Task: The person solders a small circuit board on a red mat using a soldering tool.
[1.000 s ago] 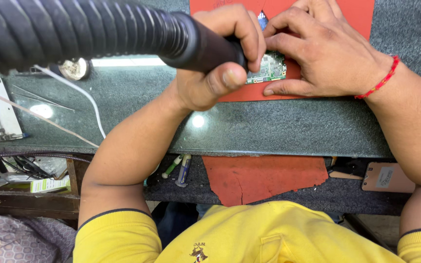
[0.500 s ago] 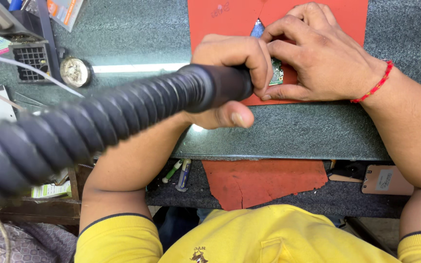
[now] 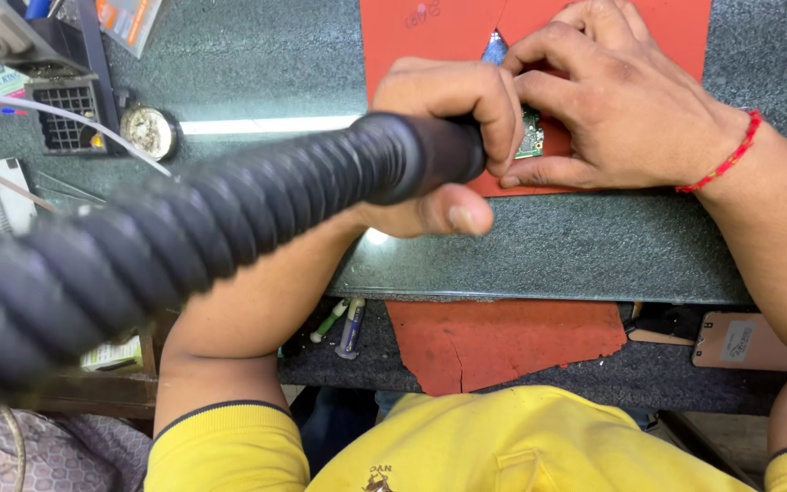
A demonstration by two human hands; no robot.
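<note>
Black ribbed rubber hose (image 3: 229, 219) sits gripped in the left hand (image 3: 448, 137); the right hand (image 3: 621, 100) fingers pinch a small green circuit board (image 3: 530, 141) between both hands' fingertips.

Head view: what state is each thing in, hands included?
Left hand: closed around the black tool handle.
Right hand: fingers pressing on the circuit board.
Circuit board: flat on the red mat, mostly covered by the hands.
Ribbed hose: attached to the handle, blurred.
Red scrap: lying torn on the lower shelf.
</note>
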